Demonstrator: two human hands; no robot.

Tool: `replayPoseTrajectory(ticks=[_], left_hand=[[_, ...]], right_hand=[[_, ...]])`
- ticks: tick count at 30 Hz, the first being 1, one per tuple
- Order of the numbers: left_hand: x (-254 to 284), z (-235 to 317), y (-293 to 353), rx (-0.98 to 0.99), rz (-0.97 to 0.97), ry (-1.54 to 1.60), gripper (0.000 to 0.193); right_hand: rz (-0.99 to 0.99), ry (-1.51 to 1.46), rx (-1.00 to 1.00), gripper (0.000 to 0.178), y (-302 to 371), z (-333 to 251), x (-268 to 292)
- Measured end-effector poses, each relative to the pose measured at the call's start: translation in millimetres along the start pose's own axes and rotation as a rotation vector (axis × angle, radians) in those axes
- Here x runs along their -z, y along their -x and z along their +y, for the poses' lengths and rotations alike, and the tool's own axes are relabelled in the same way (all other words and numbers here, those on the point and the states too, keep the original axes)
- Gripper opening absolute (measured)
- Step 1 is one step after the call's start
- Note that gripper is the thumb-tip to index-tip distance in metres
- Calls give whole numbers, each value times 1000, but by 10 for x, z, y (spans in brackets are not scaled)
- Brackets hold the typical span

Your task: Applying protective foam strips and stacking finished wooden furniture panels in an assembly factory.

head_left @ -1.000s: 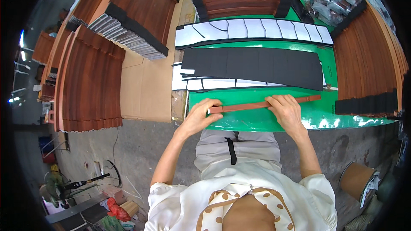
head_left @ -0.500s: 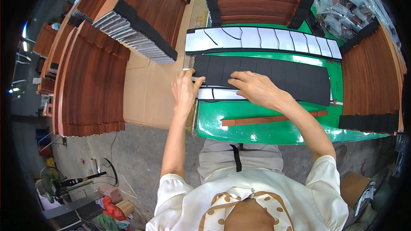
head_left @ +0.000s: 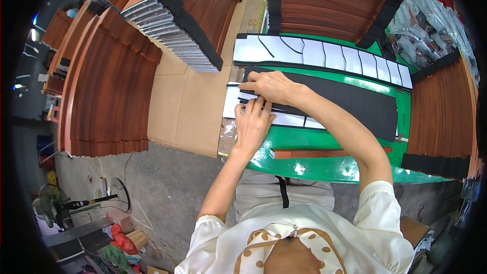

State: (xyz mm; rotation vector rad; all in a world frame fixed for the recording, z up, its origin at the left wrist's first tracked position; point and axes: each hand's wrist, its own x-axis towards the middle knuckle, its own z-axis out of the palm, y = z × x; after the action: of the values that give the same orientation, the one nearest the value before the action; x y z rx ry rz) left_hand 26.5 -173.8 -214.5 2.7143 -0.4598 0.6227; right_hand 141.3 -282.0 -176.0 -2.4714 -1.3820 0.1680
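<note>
Black strips of foam-like sheet lie side by side on the green table. My right hand reaches across to their left end, thumb and fingers pinched on a thin black strip that pokes out past the fingertips. Just nearer to me, my left hand rests with its fingers laid on white backing paper and the strip ends there. The fingertips of both hands are close together. A white backing sheet with several curved black strips on it lies beyond the black sheet.
A reddish-brown slat lies along the green table's near edge. Stacks of brown slats stand left, at the back and right. Cardboard covers the left surface. Plastic-wrapped pieces lie at back right.
My right hand has moved left to the strips' left end and pinched a thin black strip. My left hand has shifted right and nearer, onto the white backing. The view has shifted slightly.
</note>
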Motion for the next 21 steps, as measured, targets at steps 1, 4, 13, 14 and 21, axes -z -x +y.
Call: replayPoseTrajectory(ticks=[1, 4, 13, 14, 21], left_hand=[[-8, -5, 0, 5, 2, -1, 38], [-28, -29, 16, 24, -43, 15, 41], [-45, -49, 47, 22, -47, 10, 41], [-37, -46, 41, 13, -42, 6, 41], [-40, -44, 42, -7, -22, -3, 43]], right_hand=[[-36, 24, 39, 44, -83, -14, -24], [-98, 81, 84, 37, -241, -56, -45], [-73, 53, 123, 30, -220, 72, -82], [-54, 63, 142, 30, -215, 82, -88], [-48, 119, 176, 34, -245, 28, -100]])
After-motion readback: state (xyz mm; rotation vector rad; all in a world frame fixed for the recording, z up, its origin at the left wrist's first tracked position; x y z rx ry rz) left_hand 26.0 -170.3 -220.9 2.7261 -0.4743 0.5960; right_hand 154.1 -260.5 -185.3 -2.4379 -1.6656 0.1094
